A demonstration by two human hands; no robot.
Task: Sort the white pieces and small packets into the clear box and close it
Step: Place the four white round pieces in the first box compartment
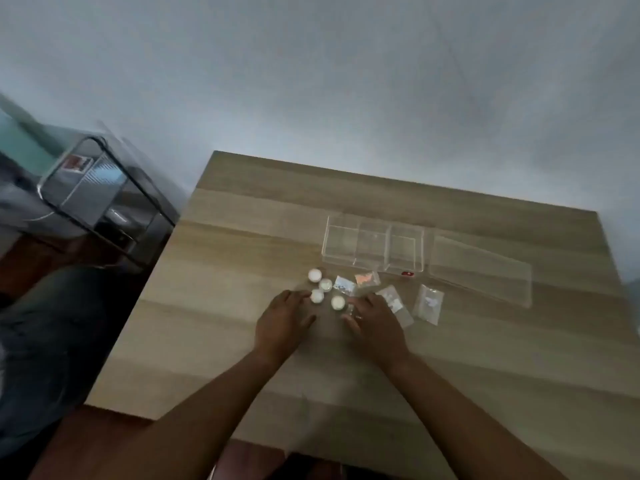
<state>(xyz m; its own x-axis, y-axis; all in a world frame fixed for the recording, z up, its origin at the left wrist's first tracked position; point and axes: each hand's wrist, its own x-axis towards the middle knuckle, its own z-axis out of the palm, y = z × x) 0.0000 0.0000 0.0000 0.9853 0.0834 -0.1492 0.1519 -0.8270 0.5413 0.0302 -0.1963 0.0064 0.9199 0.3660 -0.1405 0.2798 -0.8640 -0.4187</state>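
Several round white pieces lie in a cluster on the wooden table, in front of a clear box with three compartments that look empty. Its clear lid lies flat to the right of it. Several small clear packets are spread to the right of the white pieces. My left hand rests on the table with its fingertips at the nearest white piece. My right hand lies over a packet beside another white piece; whether its fingers grip anything is unclear.
A chrome-framed glass side table stands left of the wooden table. A person's leg in dark trousers is at the left edge. A plain wall rises behind the table's far edge.
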